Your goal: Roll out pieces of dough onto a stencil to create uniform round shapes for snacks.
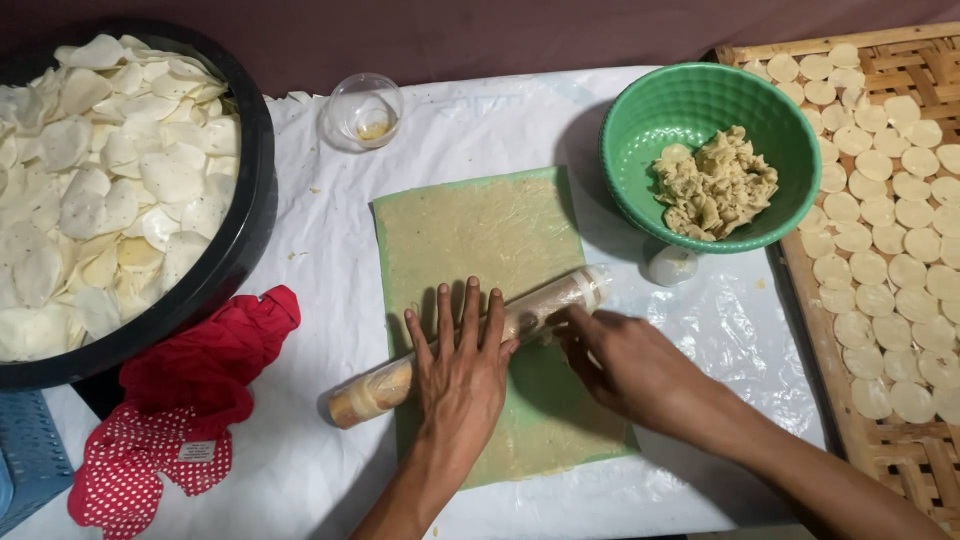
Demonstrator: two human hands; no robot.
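The rolling pin, a clear cylinder, lies on the thin sheet of dough with its long axis running diagonally: one end points toward the lower left, past the sheet's edge, and the other toward the upper right, near the green bowl. Its middle is hidden under both hands. The left hand lies flat and open on top of it, fingers spread and pointing away from the person. The right hand rests on the pin just to the right, fingers curled over it; whether they close fully around it cannot be made out.

The dough sheet lies on a green mat, on white plastic that covers the table.

One green bowl holds a lump of dough scraps. One small white round object sits just below it, hard to identify. One small clear cup stands above the sheet. A woven tray, cut off at the right, carries many round dough discs. A black basin, cut off at the left, is heaped with pale chips. One red cloth lies below it, beside a blue crate corner.
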